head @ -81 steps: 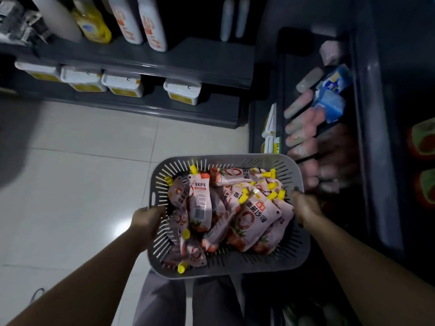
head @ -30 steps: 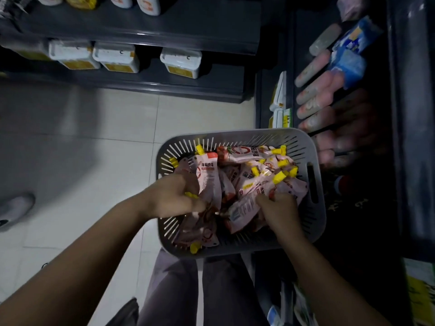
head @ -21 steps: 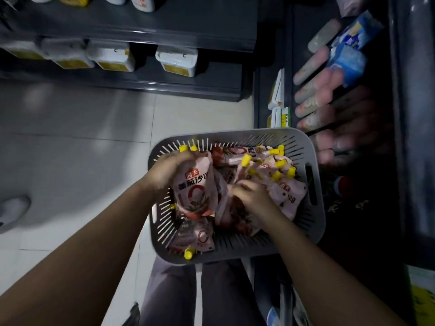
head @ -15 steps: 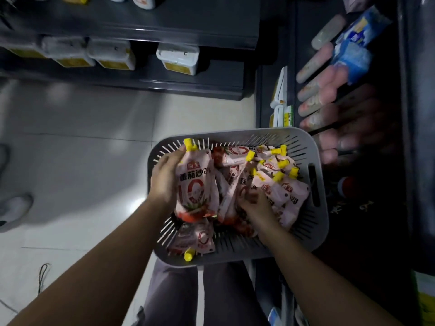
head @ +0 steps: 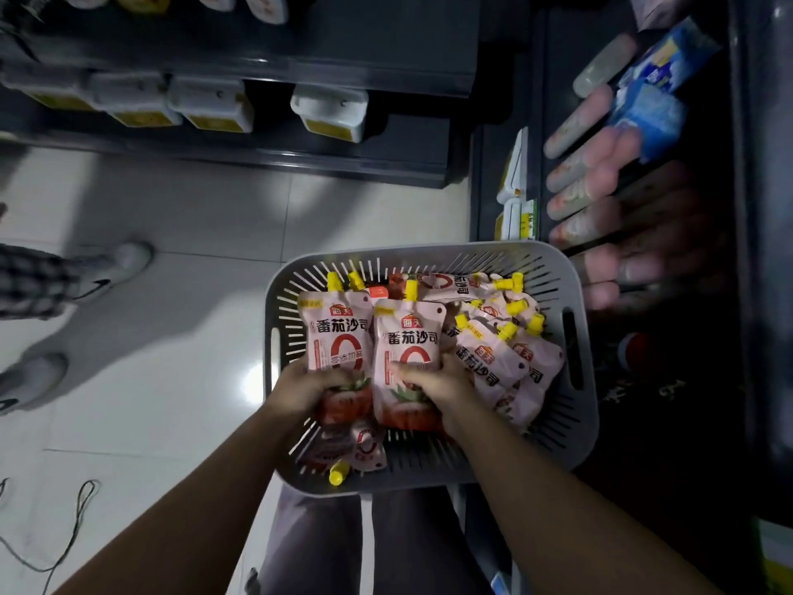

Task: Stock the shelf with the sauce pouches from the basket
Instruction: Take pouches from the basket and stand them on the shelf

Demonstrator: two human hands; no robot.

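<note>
A grey slotted basket (head: pixel 575 431) rests on my lap, filled with several pink sauce pouches with yellow caps (head: pixel 493 354). My left hand (head: pixel 307 388) grips one pouch (head: pixel 337 332) by its lower part and holds it upright over the basket's left side. My right hand (head: pixel 433 382) grips a second pouch (head: pixel 407 341) the same way, right beside the first. Another pouch (head: pixel 356 453) lies flat at the basket's near edge. The dark shelf (head: pixel 669 234) to the right holds rows of pinkish pouches.
A second dark shelf unit (head: pixel 266 58) with white tubs (head: pixel 330 111) and bottles stands ahead across the tiled floor. Another person's shoes (head: pixel 111 268) and checked trouser leg are at the left. A thin cable (head: pixel 64 538) lies on the floor at bottom left.
Both hands left the basket's rim and dug into the pouches. The left hand lifted one pouch upright, then the right hand raised a second beside it. A person's feet came in at left.
</note>
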